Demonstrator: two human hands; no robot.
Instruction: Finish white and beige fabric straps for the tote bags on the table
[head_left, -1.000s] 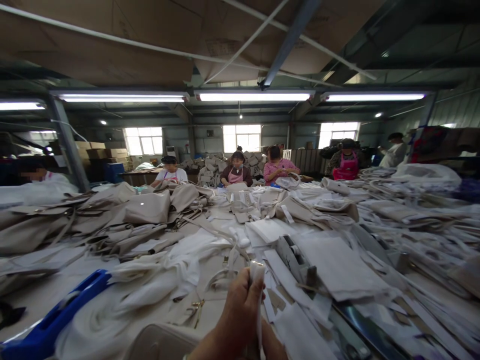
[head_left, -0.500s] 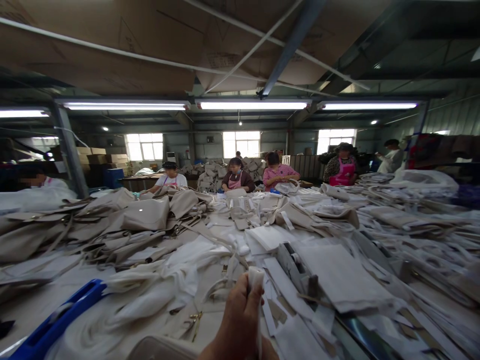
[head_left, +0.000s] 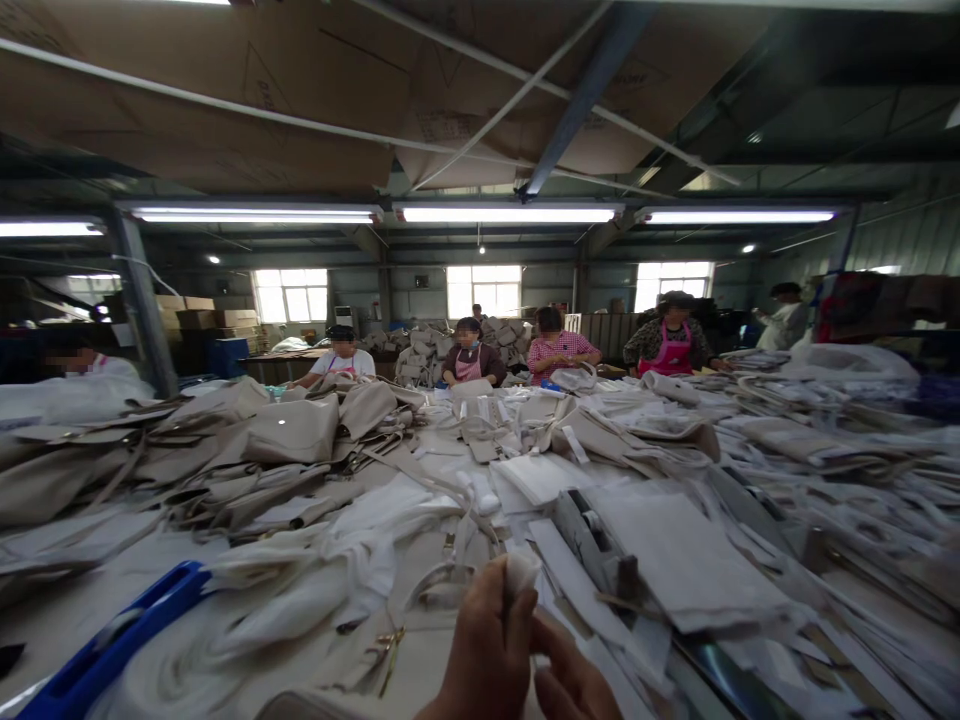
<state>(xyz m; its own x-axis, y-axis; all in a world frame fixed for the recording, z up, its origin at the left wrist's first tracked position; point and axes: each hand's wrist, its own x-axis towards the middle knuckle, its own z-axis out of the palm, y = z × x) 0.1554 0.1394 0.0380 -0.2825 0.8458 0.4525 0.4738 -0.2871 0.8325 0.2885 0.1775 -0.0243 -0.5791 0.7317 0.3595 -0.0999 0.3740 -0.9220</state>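
My left hand (head_left: pixel 480 650) rises from the bottom edge, closed around a narrow white fabric strip (head_left: pixel 517 572) whose folded end sticks up above the thumb. My right hand (head_left: pixel 574 675) sits just to its right, with curled fingers pressed against the strip lower down. Under both hands lies a beige bag piece (head_left: pixel 315 705), mostly cut off by the frame. Small gold scissors (head_left: pixel 386 648) lie on the table just left of my left hand.
The long table is heaped with beige bags (head_left: pixel 289 430), crumpled white cloth (head_left: pixel 322 570) and white panels (head_left: pixel 675 555). A blue plastic handle (head_left: pixel 112 640) lies at bottom left. A grey metal device (head_left: pixel 592 530) stands ahead on the right. Several seated people (head_left: pixel 469 360) work at the far end.
My right hand's fingers have come up into view beside the left. The strip's top has bent over and sits lower. The camera tilted slightly upward.
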